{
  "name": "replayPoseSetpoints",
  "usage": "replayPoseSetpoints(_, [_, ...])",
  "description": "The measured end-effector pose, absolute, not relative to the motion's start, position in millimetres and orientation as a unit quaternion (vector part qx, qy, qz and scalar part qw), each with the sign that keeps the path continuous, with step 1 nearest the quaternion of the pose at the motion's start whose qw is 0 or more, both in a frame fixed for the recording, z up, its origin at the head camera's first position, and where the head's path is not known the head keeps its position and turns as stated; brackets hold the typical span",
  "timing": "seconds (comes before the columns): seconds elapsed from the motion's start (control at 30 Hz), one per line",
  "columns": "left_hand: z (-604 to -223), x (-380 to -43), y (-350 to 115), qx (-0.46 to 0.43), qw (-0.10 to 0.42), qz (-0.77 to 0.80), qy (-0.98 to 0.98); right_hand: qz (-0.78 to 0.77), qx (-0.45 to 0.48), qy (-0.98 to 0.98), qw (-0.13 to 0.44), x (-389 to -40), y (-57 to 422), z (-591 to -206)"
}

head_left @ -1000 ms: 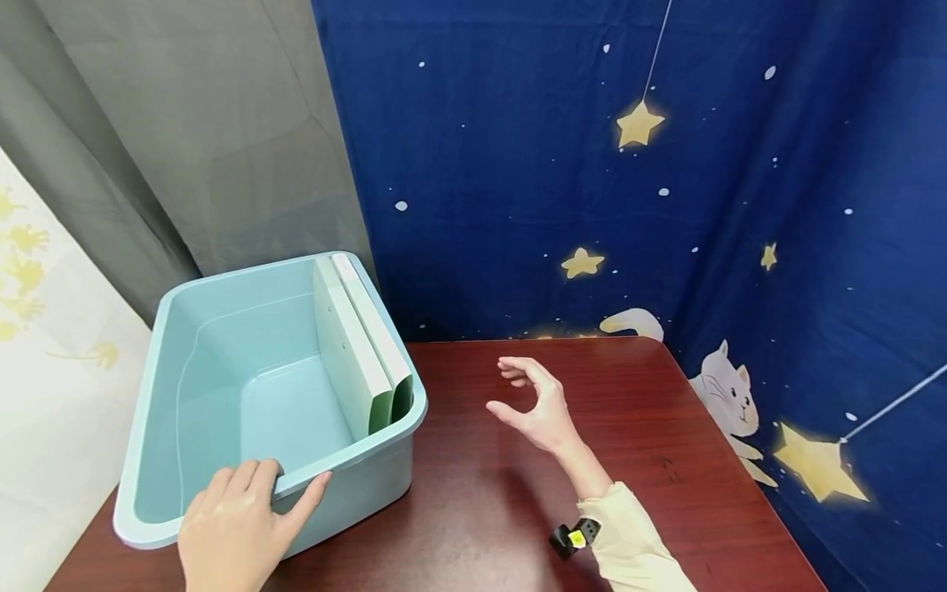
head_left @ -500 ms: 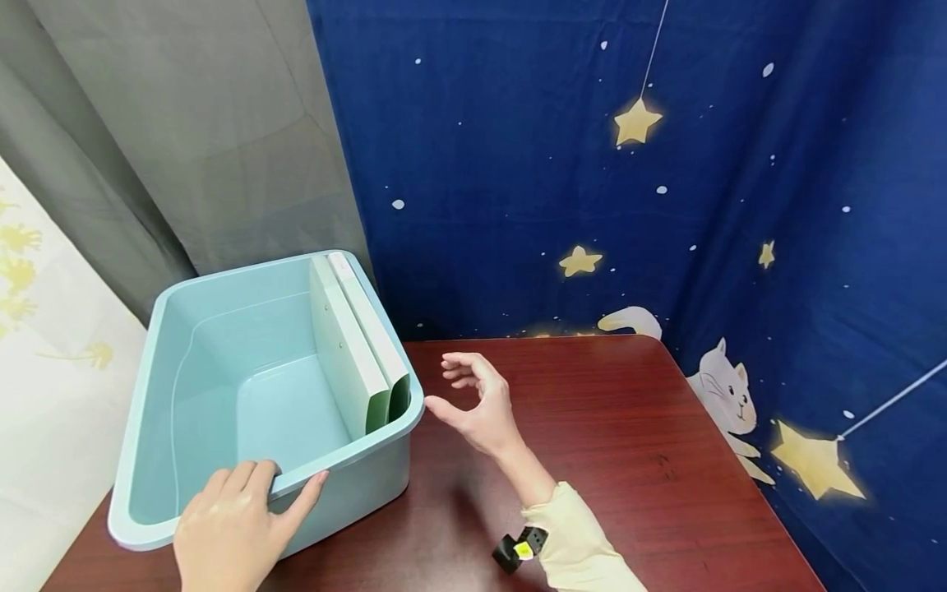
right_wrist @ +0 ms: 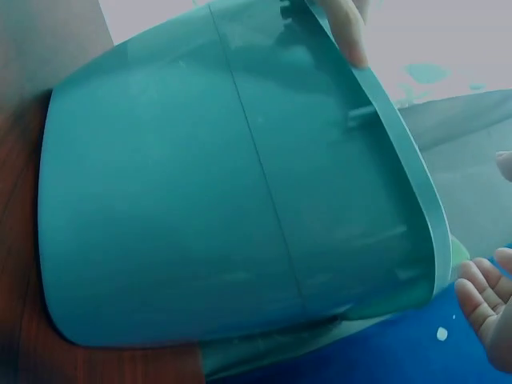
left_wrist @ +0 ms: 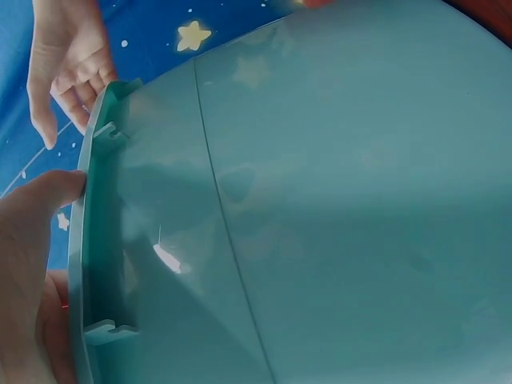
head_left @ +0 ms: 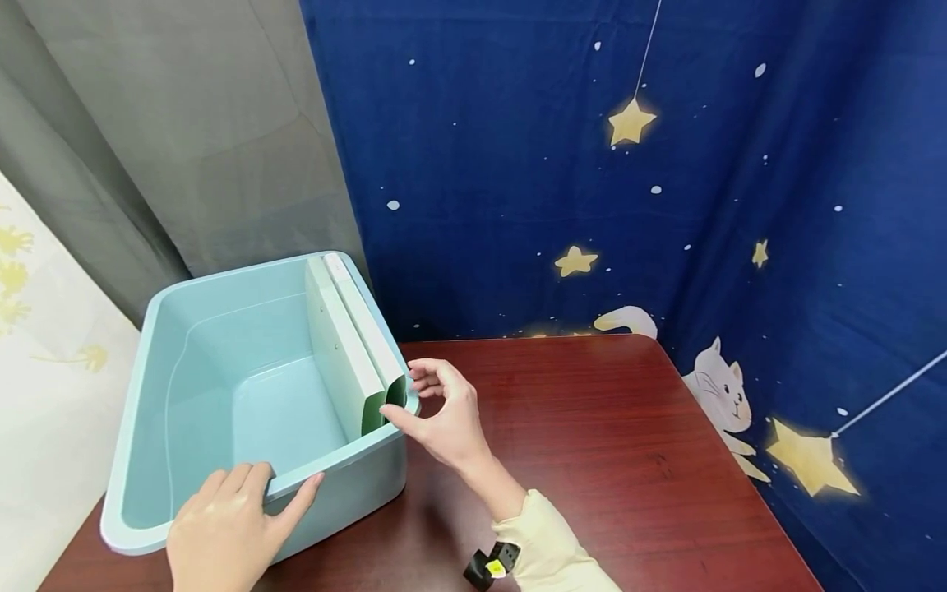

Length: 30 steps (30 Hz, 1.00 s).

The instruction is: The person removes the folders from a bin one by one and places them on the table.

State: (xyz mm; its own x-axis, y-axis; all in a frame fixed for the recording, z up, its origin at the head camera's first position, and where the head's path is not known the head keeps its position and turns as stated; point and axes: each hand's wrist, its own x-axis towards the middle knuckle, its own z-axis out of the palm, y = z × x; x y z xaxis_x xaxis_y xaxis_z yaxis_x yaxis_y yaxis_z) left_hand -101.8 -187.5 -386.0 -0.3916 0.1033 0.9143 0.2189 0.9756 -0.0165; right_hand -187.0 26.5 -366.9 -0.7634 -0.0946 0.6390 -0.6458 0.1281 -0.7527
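A light-blue plastic tub stands on the left of the table. Two pale file binders stand on edge inside it, side by side along its right wall, their green-lined ends facing me. My left hand grips the tub's near rim, fingers over the inner side and thumb along the outside; the left wrist view shows that thumb on the rim. At the near right corner hovers my right hand, thumb and fingers spread apart around the binders' near ends. Contact with the binders is not plain; it holds nothing.
The reddish-brown table extends to the right of the tub. A blue star-patterned curtain hangs behind, with a grey curtain at the left. A black wrist camera sits at the right sleeve.
My right hand has moved left across the table to the tub's near right corner, at the binders' ends. My left hand has kept its grip on the rim.
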Motion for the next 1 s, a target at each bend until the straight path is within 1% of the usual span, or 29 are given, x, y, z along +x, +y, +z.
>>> replayPoseSetpoints(0.13, [-386.7, -101.6, -187.7, -0.096, 0.548, -0.054, -0.829, 0.582, 0.249, -0.735, 0.241, -182.4, 17.9, -361.4])
replayPoseSetpoints(0.27, [-386.6, -100.8, -187.9, -0.094, 0.538, -0.055, -0.836, 0.547, 0.242, -0.751, 0.281, -178.9, 9.7, -356.9])
replayPoseSetpoints(0.37, [-386.4, -100.0, -187.9, -0.091, 0.530, -0.056, -0.841, 0.530, 0.240, -0.756, 0.300, -176.7, 3.5, -354.3])
replayPoseSetpoints(0.53, [-387.0, -98.5, -188.4, -0.088, 0.527, -0.057, -0.843, 0.521, 0.226, -0.765, 0.305, -172.7, -6.3, -350.7])
replayPoseSetpoints(0.77, [-387.7, -97.0, -189.1, -0.087, 0.527, -0.058, -0.843, 0.485, 0.177, -0.802, 0.300, -166.6, -17.6, -348.9])
replayPoseSetpoints(1.0, [-388.2, -97.3, -189.5, -0.087, 0.533, -0.058, -0.840, 0.401, 0.147, -0.847, 0.317, -161.1, -26.8, -347.4])
